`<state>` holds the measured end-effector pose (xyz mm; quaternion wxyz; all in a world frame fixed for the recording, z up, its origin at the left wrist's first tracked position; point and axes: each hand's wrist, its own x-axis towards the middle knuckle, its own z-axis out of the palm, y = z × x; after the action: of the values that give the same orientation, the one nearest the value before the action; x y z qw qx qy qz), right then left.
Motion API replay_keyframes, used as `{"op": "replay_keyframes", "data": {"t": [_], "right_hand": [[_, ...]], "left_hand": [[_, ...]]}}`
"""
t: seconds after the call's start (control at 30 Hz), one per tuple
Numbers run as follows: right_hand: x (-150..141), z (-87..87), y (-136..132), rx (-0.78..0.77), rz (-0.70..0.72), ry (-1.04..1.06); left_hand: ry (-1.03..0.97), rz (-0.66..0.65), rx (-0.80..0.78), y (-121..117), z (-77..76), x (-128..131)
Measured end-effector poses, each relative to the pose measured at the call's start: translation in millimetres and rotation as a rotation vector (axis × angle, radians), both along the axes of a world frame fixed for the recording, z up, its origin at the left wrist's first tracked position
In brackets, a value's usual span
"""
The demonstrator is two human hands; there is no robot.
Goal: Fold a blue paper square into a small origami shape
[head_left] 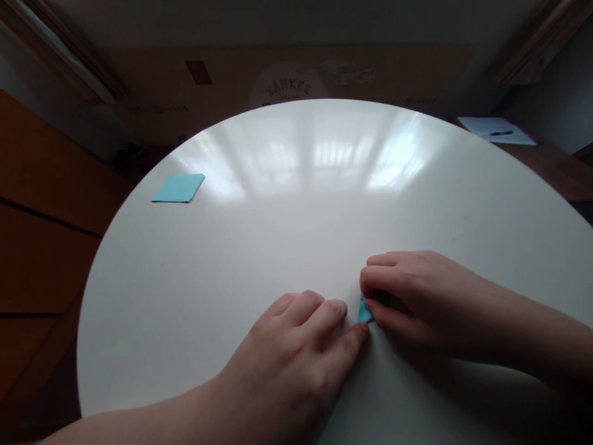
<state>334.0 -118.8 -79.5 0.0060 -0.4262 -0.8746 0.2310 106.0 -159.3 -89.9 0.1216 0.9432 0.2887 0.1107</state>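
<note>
Light-blue folded paper piece (pixel 364 313), small: lay on a glossy white rounded table (pixel 259 247), between four and five o'clock from the middle of the view, twelve being the far side. Partly covered by fingers; full shape could not be told.

Right hand (pixel 410 287), bare: stood at four o'clock, thumb and forefinger closed in a pinch on the folded piece, other fingers curled.

Left hand (pixel 296 352), bare: rested at six o'clock, half open, fingers bent, thumb apart from forefinger; thumb tip was set against the piece's near corner, nothing gripped.

Light-blue four-sided paper stack (pixel 178 188), thin: lay flat between nine and ten o'clock, near the table's edge.

White paper sheet (pixel 479 128) bearing a dark slim pen (pixel 501 133): lay beyond the table's edge, between two and three o'clock.

Tan panel (pixel 222 117), lettered "ZANKEE": stood past the table at twelve o'clock.
</note>
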Motion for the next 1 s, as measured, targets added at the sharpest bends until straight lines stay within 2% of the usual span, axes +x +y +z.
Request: {"op": "replay_keyframes", "data": {"t": [0.2, 0.53, 1.0], "right_hand": [[-0.4, -0.6, 0.0, -0.008, 0.0, 0.011], [0.5, -0.5, -2.7, 0.002, -0.007, 0.04], [-1.3, 2.0, -2.9, -0.008, -0.038, 0.062]], "left_hand": [[0.005, 0.013, -0.002, -0.7, -0.9, -0.5], [0.021, -0.081, 0.123, 0.3, -0.9, -2.6], [0.027, -0.167, 0.137, 7.5, -2.2, -5.5]]}}
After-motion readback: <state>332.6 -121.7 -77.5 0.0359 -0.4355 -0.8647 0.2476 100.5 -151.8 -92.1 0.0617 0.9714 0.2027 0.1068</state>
